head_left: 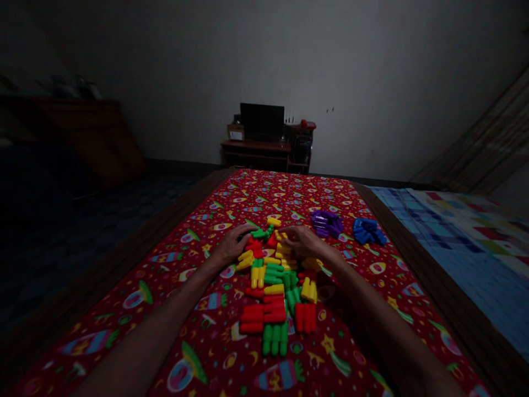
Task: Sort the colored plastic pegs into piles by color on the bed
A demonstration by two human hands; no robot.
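My left hand rests at the left edge of a pile of plastic toy blocks, fingers curved and apart from the thumb. Its fingertips reach the green blocks and are close to the red blocks. Over the pile's right side is my right hand, its fingers stretched leftward above yellow blocks, the thumb held apart. Whether it touches them is unclear. Nearer to me lie more red blocks, green blocks and yellow blocks, mixed together.
Sorted purple blocks and blue blocks form two separate heaps right of my right hand. Everything lies on a red patterned cloth with a dark wooden border. Beyond its far edge stands a desk with a monitor.
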